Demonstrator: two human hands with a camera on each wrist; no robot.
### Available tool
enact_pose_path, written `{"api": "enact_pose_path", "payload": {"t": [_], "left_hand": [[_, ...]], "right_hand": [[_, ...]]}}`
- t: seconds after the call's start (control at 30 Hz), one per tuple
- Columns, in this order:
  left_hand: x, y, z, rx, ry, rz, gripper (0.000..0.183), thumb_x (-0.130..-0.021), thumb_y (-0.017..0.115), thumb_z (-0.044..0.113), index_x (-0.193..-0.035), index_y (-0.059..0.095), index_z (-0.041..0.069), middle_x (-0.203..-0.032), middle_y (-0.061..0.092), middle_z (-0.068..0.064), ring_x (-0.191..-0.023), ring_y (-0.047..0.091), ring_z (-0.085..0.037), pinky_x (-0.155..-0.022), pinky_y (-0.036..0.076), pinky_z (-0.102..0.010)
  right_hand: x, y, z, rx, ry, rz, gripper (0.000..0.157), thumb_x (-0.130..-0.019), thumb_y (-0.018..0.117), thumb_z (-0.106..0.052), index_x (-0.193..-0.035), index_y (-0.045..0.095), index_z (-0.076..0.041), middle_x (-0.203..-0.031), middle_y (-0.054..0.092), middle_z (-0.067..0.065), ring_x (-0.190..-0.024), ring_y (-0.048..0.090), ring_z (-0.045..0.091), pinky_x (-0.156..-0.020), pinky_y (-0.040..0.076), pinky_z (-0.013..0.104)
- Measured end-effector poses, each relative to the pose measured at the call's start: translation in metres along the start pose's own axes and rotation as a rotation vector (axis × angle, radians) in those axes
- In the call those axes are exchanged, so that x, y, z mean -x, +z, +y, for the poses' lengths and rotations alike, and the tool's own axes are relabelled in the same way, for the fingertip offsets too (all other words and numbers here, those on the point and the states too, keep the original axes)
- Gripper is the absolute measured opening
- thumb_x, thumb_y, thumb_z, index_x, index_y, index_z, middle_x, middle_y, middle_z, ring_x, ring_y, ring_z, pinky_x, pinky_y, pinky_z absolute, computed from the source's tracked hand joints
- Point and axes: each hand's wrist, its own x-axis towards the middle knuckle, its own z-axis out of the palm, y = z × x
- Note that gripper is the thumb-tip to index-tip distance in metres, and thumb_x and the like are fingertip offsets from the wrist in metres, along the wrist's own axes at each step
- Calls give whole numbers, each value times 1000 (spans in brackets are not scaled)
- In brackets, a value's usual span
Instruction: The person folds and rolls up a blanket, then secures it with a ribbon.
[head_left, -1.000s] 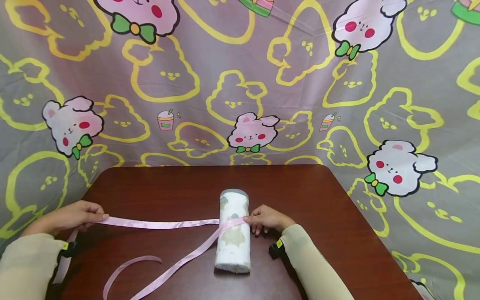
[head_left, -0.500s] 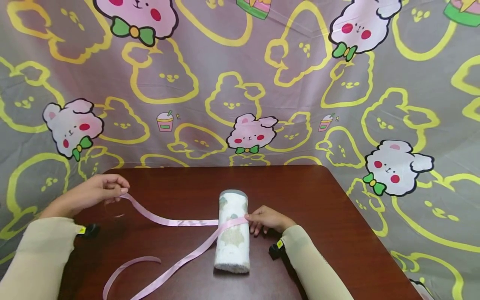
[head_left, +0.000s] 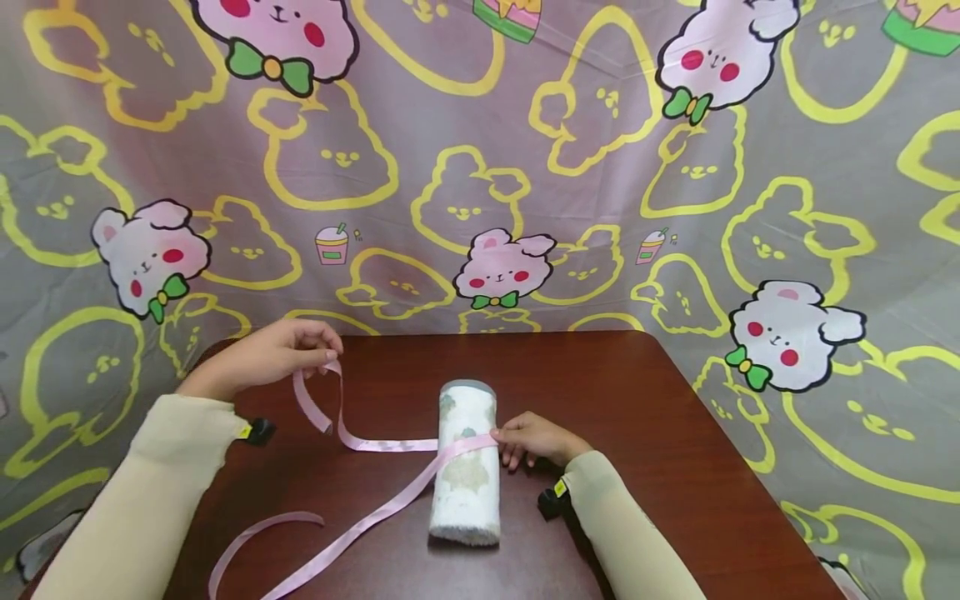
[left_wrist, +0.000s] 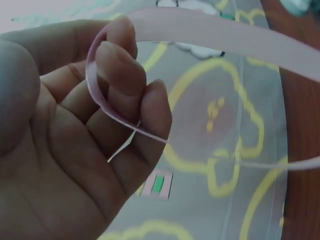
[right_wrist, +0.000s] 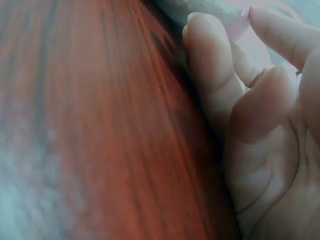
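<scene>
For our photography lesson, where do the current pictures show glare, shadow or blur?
Head: pale sheen on the table near the camera, dark shadow under the near end of the white roll; left wrist: washed-out top left corner, backdrop soft; right wrist: glare at lower left, right hand blurred.

No readable text or labels.

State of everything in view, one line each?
Pink ribbon: slanting across the roll, no knot visible, loose curl on table
White patterned roll: lying on its side
Left hand: pinching ribbon, raised
Right hand: fingertips on ribbon at roll's right edge
Printed backdrop: hanging, slightly creased
</scene>
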Motion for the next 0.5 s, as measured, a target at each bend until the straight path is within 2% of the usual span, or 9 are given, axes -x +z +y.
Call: {"api": "enact_pose_path", "payload": {"t": [0.17, 0.4, 0.5], "left_hand": [[-20, 18, 14, 55, 57, -80, 14, -89, 55, 17, -99, 56, 8, -76, 58, -15, -64, 55, -25, -54, 48, -36], [-35, 40, 31, 20, 99, -96, 11, -90, 54, 17, -100, 57, 14, -80, 61, -11, -67, 55, -24, -58, 48, -36], [-38, 48, 45, 16, 110, -96, 11, -89, 54, 16, -100, 57, 15, -79, 60, -7, -67, 55, -25, -58, 48, -36]], "right_hand": [[0, -2, 0, 7, -10, 7, 41, -84, 55, -46, -81, 64, -5, -69, 63, 12, -59, 62, 23, -40, 41, 27], [0, -1, 2, -6, -24, 16, 38, -84, 57, -41, -79, 62, -4, -70, 63, 12, -58, 61, 22, -41, 41, 28], [1, 0, 3, -15, -28, 22, 38, -84, 58, -41, -79, 61, -3, -70, 63, 13, -58, 61, 22, -41, 42, 28]]}}
